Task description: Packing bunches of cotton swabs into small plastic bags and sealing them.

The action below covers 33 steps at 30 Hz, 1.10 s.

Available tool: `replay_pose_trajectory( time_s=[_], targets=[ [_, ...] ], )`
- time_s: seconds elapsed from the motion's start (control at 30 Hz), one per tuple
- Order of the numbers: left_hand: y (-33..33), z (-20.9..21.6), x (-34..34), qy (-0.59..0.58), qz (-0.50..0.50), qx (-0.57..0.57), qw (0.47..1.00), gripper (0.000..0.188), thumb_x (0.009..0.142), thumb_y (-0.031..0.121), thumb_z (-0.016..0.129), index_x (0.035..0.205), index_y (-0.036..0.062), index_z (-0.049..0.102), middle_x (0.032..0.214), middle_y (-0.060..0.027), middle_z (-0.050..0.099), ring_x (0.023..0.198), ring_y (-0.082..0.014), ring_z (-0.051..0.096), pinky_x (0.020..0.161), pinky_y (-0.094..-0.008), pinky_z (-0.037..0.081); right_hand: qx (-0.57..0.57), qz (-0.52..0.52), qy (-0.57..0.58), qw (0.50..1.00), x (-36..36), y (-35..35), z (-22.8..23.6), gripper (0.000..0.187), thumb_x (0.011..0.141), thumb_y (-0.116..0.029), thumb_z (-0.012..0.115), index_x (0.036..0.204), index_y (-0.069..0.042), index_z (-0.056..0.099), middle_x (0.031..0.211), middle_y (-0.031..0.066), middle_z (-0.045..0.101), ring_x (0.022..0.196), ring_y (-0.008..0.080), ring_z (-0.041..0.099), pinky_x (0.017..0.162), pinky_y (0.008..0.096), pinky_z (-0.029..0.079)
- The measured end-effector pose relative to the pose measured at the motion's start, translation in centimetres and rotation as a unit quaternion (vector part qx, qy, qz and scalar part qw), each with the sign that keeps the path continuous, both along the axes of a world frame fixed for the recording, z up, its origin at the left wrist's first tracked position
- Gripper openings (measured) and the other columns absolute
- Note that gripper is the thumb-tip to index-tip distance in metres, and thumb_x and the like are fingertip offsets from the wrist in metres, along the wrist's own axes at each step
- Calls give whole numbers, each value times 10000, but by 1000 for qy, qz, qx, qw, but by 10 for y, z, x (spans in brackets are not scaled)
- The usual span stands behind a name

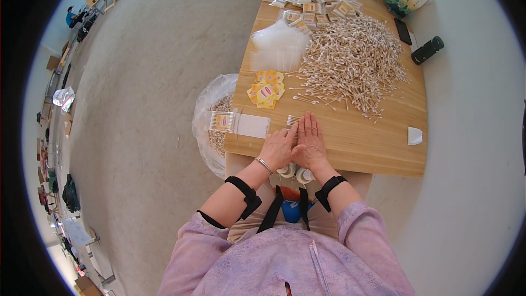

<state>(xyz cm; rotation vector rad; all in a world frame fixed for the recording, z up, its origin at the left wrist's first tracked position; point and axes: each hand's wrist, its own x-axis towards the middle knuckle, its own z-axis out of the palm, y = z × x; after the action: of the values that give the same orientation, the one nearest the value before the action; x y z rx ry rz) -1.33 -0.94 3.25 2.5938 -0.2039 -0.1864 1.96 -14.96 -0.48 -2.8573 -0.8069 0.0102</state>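
Observation:
Both my hands meet at the table's near edge around a small row of cotton swabs (293,119), whose white tips show just beyond my fingers. My right hand (311,141) lies flat with its fingers stretched out close together along the row's right side. My left hand (278,147) reaches in from the left, fingers extended over the swabs and thumb side near my right hand. Most of the row is hidden beneath them. Left of my left hand are a white card strip (253,126) and a filled packet of swabs (222,121) at the table's left edge.
A big heap of loose swabs (356,63) covers the table's middle. Yellow cards (267,89), clear bags (280,44) and finished packets (312,8) lie beyond. A black bottle (427,50) and phone (402,31) are by the wall. A plastic sack (211,90) stands left.

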Motion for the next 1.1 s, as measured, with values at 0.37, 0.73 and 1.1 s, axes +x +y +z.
replay_pose_trajectory(
  time_s=[0.37, 0.73, 1.1],
  targets=[
    [-2, 5, 2, -5, 8, -6, 1000, 675, 872, 465, 521, 1387, 70, 336, 1040, -151, 593, 959, -323, 571, 810, -446, 430, 14, -1, 13, 1000, 0, -1, 3, 861, 768, -391, 506, 1419, 76, 189, 1504, 251, 128, 1418, 364, 78, 1152, 442, 45],
    [3, -8, 10, 27, -15, -20, 999, 641, 847, 210, 559, 1396, 39, 276, 1046, -224, 603, 940, -383, 585, 804, -446, 465, 6, 1, -10, 1000, -1, 0, 5, 837, 785, -393, 496, 1409, 84, 207, 1497, 262, 136, 1413, 374, 86, 1150, 450, 56],
    [0, -11, 19, -14, 6, -2, 1000, 701, 772, 84, 556, 1405, 37, 257, 926, -184, 652, 839, -322, 644, 708, -390, 510, 10, 13, 20, 1000, -2, -2, 20, 928, 766, -492, 549, 1410, 81, 204, 1493, 264, 143, 1408, 373, 102, 1149, 457, 67]
  ],
)
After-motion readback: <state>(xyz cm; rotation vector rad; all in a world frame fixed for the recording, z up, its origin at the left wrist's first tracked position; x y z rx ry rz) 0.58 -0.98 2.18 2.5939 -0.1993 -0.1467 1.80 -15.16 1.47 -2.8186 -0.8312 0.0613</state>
